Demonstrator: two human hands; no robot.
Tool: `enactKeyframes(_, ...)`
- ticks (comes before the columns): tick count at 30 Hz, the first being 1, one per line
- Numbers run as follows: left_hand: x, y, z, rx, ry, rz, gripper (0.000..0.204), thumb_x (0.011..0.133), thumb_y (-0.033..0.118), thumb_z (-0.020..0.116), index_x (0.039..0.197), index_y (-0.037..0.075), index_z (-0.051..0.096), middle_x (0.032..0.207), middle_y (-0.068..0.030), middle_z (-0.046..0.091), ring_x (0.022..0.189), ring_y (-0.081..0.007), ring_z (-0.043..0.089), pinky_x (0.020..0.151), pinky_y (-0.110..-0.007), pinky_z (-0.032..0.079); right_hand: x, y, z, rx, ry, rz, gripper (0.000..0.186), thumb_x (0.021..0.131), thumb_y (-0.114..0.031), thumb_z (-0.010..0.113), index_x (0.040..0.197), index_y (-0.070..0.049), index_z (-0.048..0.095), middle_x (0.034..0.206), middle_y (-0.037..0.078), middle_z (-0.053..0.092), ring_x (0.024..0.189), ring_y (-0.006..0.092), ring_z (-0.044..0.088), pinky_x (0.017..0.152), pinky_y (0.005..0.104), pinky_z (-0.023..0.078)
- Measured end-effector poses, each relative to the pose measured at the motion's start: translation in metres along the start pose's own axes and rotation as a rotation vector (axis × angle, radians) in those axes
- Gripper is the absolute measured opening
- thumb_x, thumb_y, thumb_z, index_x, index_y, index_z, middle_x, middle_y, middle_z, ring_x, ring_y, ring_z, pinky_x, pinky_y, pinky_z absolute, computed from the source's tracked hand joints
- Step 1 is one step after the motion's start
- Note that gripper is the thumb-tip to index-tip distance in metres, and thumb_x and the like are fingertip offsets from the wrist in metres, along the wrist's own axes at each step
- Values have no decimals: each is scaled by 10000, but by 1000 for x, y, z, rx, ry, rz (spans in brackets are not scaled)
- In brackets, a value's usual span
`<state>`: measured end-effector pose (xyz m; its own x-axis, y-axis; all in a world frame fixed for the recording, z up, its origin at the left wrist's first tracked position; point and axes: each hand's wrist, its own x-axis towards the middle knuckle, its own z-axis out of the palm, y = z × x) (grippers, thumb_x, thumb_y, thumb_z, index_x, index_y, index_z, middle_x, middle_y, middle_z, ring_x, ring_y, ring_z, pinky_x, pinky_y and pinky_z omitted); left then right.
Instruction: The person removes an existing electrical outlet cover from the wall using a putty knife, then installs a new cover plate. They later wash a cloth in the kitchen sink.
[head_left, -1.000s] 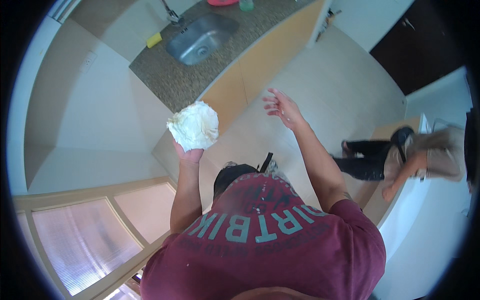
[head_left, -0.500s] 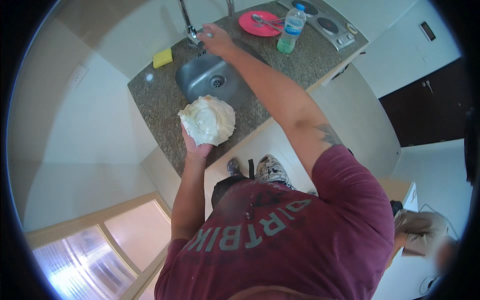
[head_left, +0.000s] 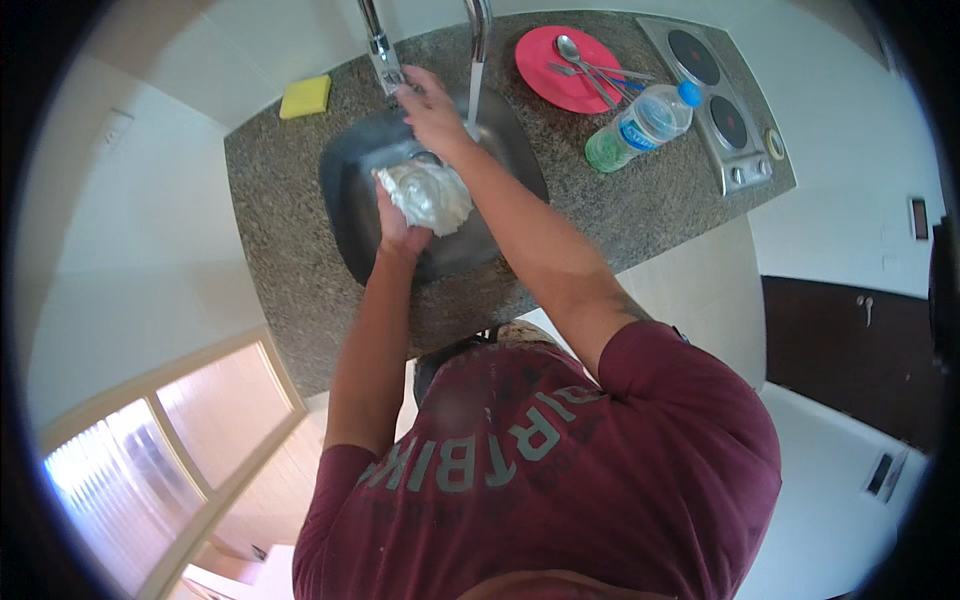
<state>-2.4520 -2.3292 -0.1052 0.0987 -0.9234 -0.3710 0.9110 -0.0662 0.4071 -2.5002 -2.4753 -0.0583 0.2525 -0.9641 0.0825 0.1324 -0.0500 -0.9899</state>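
Note:
My left hand (head_left: 402, 225) holds a round, pale, crinkled thing that looks like cabbage (head_left: 428, 198) inside the steel sink (head_left: 345, 215), below the spouts. My right hand (head_left: 432, 118) is up at the chrome tap (head_left: 385, 65), its fingers curled against the fitting. A clear stream of water (head_left: 474, 95) runs from the right-hand spout (head_left: 478, 32), just beside my right hand. The drain is mostly hidden behind the pale thing.
Along the speckled counter (head_left: 275, 250) are a yellow sponge (head_left: 305, 97), a pink plate (head_left: 550, 85) with cutlery, a plastic bottle (head_left: 635, 130) and a two-burner hob (head_left: 728, 125). A glazed, pale-framed panel (head_left: 205, 400) stands at lower left.
I have moved up to the counter. The pale thing has gone down into the sink, my right hand has reached the tap, and water now runs. The other person has left the view.

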Motion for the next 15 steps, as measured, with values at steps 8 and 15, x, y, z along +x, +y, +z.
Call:
enactKeyframes(8,101,-81,-2,305,163,-35,545,1091,550,369,1237,90,623,1109,-103,675,1041,-243,642,923,-417,526,17,144,-92,94,521,945,328,1011,-252,585,1248,-35,645,1095,174,694,956,318,706,739,477,587)
enactKeyframes(15,160,-111,-23,833,213,-105,388,1025,347,559,1189,5,640,1021,-95,652,916,-192,579,808,-379,478,61,292,-131,-503,18,609,563,917,-398,667,1334,-33,566,1234,213,694,1132,333,695,932,461,569)
